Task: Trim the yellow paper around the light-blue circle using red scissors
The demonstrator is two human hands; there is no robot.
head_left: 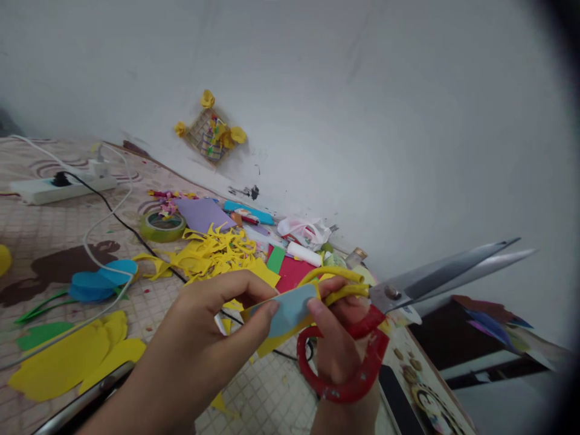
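My left hand [199,338] pinches the left end of a light blue paper piece [292,309] laid over yellow paper [270,345]. At the other end, my right hand [338,338] grips the same papers between thumb and fingers. Red-handled scissors [348,389] hang from the right hand, one red loop around it, with the slightly parted blades [453,272] pointing right, away from the paper. Yellow curled strips [333,275] show just behind the right fingers, by the scissors' pivot. Some right fingertips are hidden behind the paper.
Yellow paper scraps [222,251] lie heaped behind my hands, near a tape roll [163,225] and purple paper [203,214]. Yellow petal shapes [67,356] and blue paper pieces [97,284] are at left. Cables run from a power strip [67,188]. A wall [362,121] rises behind.
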